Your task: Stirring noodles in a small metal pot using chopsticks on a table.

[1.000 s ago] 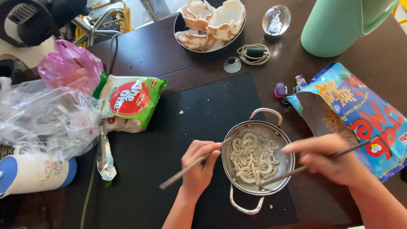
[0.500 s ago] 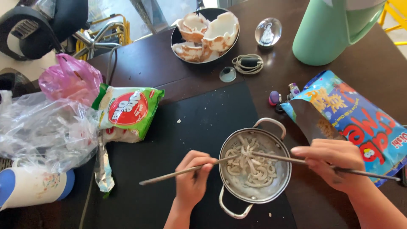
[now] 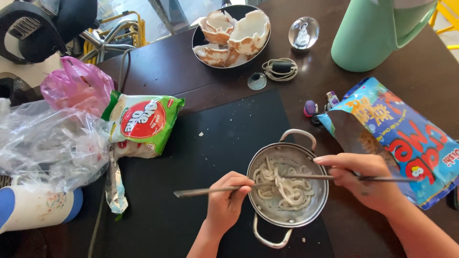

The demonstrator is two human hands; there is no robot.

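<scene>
Noodles, pale and thick, fill a steel pot; each hand's grip pinches one chopstick.

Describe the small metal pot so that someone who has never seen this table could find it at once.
Start at the black mat covering the middle of the dark table. At its near right corner sits the small metal pot, between the left hand and the right hand, each holding a metal chopstick. It alone is round, shiny steel with two loop handles, and holds thick white noodles.
</scene>
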